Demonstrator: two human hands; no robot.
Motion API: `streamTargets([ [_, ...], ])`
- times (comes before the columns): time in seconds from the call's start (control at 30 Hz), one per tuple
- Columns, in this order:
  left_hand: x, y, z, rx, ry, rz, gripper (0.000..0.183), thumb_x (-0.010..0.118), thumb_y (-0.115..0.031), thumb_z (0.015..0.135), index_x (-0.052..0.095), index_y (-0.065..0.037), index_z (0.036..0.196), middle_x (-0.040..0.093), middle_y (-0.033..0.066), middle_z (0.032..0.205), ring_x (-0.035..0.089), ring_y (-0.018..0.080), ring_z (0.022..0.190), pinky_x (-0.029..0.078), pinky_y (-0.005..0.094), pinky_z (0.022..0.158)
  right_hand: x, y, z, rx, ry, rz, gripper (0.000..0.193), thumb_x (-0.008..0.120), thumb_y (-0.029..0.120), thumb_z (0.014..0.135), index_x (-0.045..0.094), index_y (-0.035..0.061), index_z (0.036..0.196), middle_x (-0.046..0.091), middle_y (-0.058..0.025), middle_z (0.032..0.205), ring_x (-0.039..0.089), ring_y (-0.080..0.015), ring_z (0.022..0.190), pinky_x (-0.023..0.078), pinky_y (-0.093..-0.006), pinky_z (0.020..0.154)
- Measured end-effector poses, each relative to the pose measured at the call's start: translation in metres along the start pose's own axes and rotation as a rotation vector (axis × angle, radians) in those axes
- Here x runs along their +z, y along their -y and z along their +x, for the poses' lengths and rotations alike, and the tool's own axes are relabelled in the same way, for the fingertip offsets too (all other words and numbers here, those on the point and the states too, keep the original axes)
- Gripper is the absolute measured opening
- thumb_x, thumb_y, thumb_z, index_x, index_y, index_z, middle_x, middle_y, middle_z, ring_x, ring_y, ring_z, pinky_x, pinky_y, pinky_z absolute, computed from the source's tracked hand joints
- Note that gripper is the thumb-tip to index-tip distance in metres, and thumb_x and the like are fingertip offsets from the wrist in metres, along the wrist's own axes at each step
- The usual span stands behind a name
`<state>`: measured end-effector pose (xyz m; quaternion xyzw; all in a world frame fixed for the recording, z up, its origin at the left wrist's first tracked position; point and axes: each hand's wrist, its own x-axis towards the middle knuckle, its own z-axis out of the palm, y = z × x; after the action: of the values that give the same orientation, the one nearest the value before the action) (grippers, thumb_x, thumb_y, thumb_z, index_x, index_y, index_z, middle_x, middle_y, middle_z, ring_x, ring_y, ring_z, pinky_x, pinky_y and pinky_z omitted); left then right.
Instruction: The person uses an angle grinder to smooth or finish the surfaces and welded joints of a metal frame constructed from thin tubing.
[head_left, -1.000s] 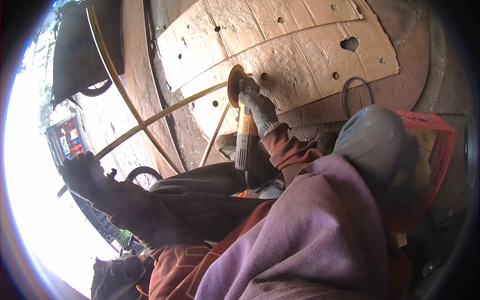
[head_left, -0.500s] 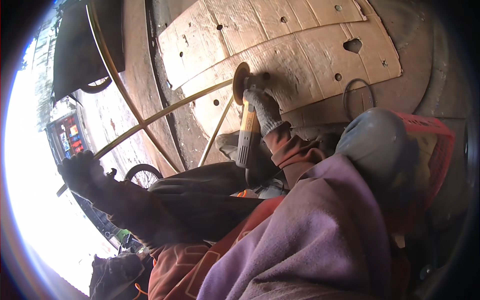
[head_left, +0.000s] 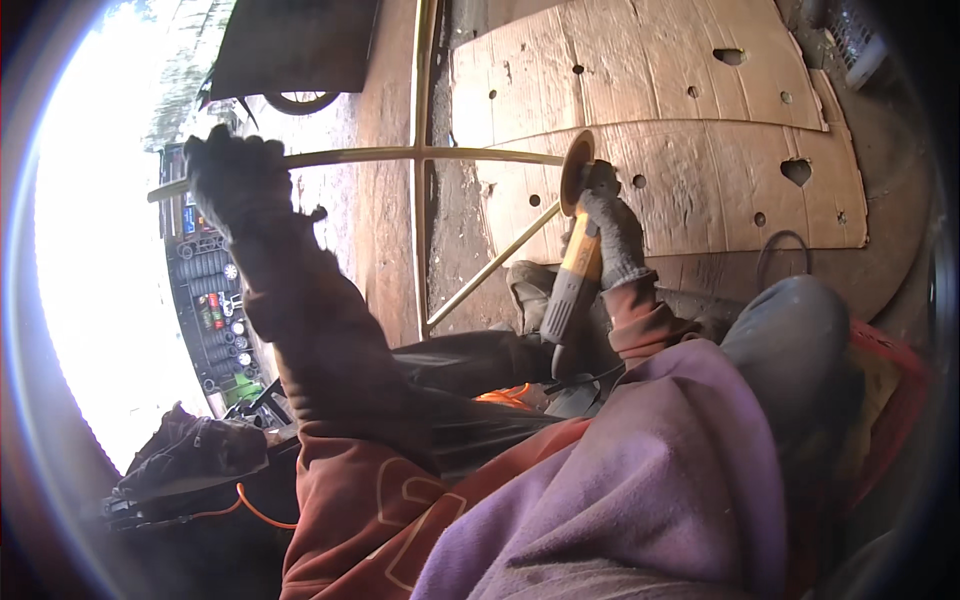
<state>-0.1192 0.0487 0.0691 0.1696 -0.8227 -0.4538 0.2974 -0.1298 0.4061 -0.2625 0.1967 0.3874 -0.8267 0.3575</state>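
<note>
My left hand (head_left: 238,180), in a dark glove, is closed round one end of a long brass-coloured metal bar (head_left: 350,156). This bar crosses an upright bar (head_left: 419,230) and runs right to the grinding disc. A shorter slanting bar (head_left: 490,268) reaches from near the disc down to the upright one. In a grey glove, my right hand (head_left: 617,235) grips a yellow and grey angle grinder (head_left: 570,290) near its head. The brown round disc (head_left: 577,172) stands on edge at the crossbar's right end; whether they touch I cannot tell.
Cardboard sheets (head_left: 680,190) with holes lie on the ground beyond the grinder. A dark panel (head_left: 292,45) stands at the far left. My shoe (head_left: 530,290) is just left of the grinder. An orange cord (head_left: 252,508) lies at lower left, and a red crate (head_left: 895,400) is at right.
The view has shifted. The metal frame has turned, so the crossbar now lies nearly level instead of sloping. My left hand is higher in view, and both hands keep their grips.
</note>
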Motion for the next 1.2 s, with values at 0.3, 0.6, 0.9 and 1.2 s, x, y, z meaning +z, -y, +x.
streamTargets([
  [0.3, 0.074, -0.09, -0.025, 1.268, 0.12, 1.994, 0.02, 0.052, -0.022, 0.092, 0.046, -0.02, 0.074, 0.043, -0.0022, 0.059, 0.047, 0.016, 0.055, 0.039, 0.0348, 0.057, 0.001, -0.011, 0.01, -0.633, 0.106, -0.416, 0.014, 0.066, 0.017, 0.09, 0.072, 0.0086, 0.1, 0.073, -0.0079, 0.091, 0.072, -0.0223, 0.078, 0.058, -0.0325, 0.07],
  [0.6, 0.125, -0.092, -0.049, 0.263, 0.095, 0.412, 0.009, 0.048, -0.018, 0.095, 0.046, -0.018, 0.086, 0.049, 0.0011, 0.071, 0.046, 0.0175, 0.052, 0.038, 0.0358, 0.051, 0.071, 0.043, -0.063, -0.29, 0.257, 0.058, 0.02, 0.072, 0.024, 0.088, 0.07, 0.0052, 0.094, 0.068, -0.0068, 0.075, 0.069, -0.013, 0.072, 0.054, -0.0276, 0.064],
  [0.9, 0.026, -0.024, -0.024, 0.382, 0.053, 1.916, 0.014, 0.049, -0.024, 0.095, 0.061, -0.019, 0.088, 0.065, 0.0034, 0.081, 0.066, 0.0183, 0.071, 0.048, 0.0344, 0.071, 0.036, 0.033, -0.049, 0.046, 0.117, 0.022, 0.027, 0.074, 0.026, 0.085, 0.068, 0.0001, 0.085, 0.066, -0.0079, 0.069, 0.066, -0.0183, 0.055, 0.055, -0.0304, 0.052],
  [1.2, 0.002, -0.019, -0.09, -0.022, 0.005, 0.607, 0.015, 0.043, -0.022, 0.099, 0.049, -0.018, 0.085, 0.047, 0.0003, 0.068, 0.05, 0.0182, 0.055, 0.039, 0.0391, 0.053, 0.064, 0.007, -0.064, -0.816, 0.389, -0.778, 0.019, 0.062, 0.009, 0.089, 0.072, 0.0109, 0.105, 0.071, -0.0087, 0.077, 0.069, -0.0179, 0.07, 0.055, -0.0308, 0.065],
])
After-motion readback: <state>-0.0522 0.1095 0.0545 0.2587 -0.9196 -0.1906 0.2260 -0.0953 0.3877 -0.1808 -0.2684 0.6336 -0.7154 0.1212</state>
